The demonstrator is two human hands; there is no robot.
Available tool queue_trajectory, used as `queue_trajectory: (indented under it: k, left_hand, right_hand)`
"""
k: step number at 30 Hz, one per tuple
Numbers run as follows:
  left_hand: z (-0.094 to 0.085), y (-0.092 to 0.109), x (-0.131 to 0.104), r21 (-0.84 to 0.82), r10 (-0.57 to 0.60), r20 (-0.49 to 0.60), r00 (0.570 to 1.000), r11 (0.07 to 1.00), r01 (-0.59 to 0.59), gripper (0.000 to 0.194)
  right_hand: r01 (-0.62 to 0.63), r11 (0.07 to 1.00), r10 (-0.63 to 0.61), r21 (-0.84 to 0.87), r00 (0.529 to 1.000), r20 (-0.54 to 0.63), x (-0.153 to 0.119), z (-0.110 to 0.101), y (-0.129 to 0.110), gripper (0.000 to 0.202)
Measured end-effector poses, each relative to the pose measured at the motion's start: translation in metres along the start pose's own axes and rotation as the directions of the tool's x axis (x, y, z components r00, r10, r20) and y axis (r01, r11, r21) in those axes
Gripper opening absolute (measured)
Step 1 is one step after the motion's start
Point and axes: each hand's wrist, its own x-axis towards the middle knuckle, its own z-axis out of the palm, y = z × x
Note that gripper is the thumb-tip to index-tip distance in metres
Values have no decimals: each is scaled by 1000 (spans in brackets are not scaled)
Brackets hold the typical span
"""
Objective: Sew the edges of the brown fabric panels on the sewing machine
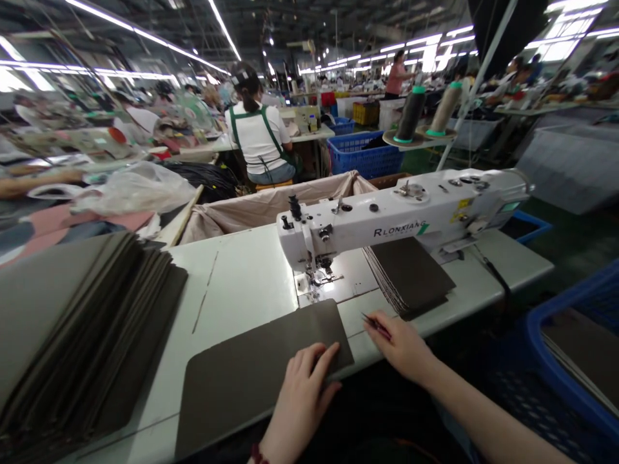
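Observation:
My left hand [304,386] lies with fingers stretched out on a dark grey-brown flat panel [242,361] with rounded corners, near its right end. The panel rests on the table's front edge. In my right hand [399,345], just right of the panel, is a small pointed tool [380,327] with a dark red handle; its tip points left, and its exact kind is hard to make out. Beyond the panel stands a white sewing machine [358,225], with its needle and presser foot area [320,274] apart from the panel.
A tall pile of dark panels [97,322] stands at left. A smaller stack [411,274] lies under the machine arm. Blue baskets [362,151] stand behind and at right. Thread cones [411,115] rise behind the machine. A person [258,132] sits ahead, facing away.

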Motion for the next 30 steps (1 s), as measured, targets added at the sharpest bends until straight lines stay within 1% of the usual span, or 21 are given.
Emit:
queue_trajectory:
  k: [1, 2, 4, 5, 9, 13, 17, 20, 22, 24, 26, 28, 29, 30]
  left_hand:
    - [6, 9, 6, 1, 15, 0, 1000, 1000, -15, 47]
    - [12, 15, 11, 0, 27, -5, 1000, 1000, -27, 36]
    - [19, 21, 18, -12, 36, -28, 999, 999, -36, 14]
    - [21, 21, 20, -26, 34, -39, 999, 999, -35, 11]
    - [18, 19, 17, -144, 14, -45, 999, 989, -21, 12]
    - [12, 19, 11, -260, -20, -39, 999, 965, 9, 12]
    - [12, 20, 10, -291, -24, -34, 999, 957, 14, 12]
    - [16, 21, 11, -284, -23, -32, 999, 959, 13, 13]
    - [15, 22, 11, -280, -27, -30, 999, 960, 18, 14]
    - [8, 22, 10, -280, -13, -16, 1000, 960, 8, 15]
    - [-6, 16, 4, -264, 74, 47, 996, 963, -59, 13]
    - [-23, 2, -8, -216, 186, 145, 972, 964, -153, 15]
    - [-31, -10, -18, -173, 217, 182, 959, 967, -186, 15]
    - [-38, -23, -28, -108, 198, 190, 962, 978, -180, 15]
  right_hand:
    - [-33, 999, 33, 28, 999, 15, -11, 2, 0, 26]
    - [-58, 997, 56, 53, 998, 31, -21, 4, 0, 25]
    - [-85, 992, 80, 90, 995, 56, -36, 11, 1, 23]
    - [-95, 990, 89, 100, 994, 63, -42, 15, 2, 22]
    - [-124, 989, 116, 75, 988, 97, -55, 33, 5, 16]
    - [-90, 994, 81, 55, 986, 147, -57, 45, 2, 15]
    - [-70, 997, 63, 36, 986, 152, -53, 52, -3, 14]
    - [-67, 998, 67, -9, 986, 152, -52, 56, -3, 16]
    - [-60, 997, 66, -38, 986, 156, -52, 57, -3, 19]
    - [-62, 997, 68, -45, 986, 152, -51, 56, -2, 21]
    - [-76, 997, 78, -22, 989, 129, -49, 51, 0, 22]
    - [-82, 997, 81, 13, 992, 94, -45, 44, 0, 21]
    - [-78, 997, 76, 22, 994, 75, -42, 40, -1, 21]
    - [-66, 998, 64, 19, 996, 61, -39, 37, -2, 21]
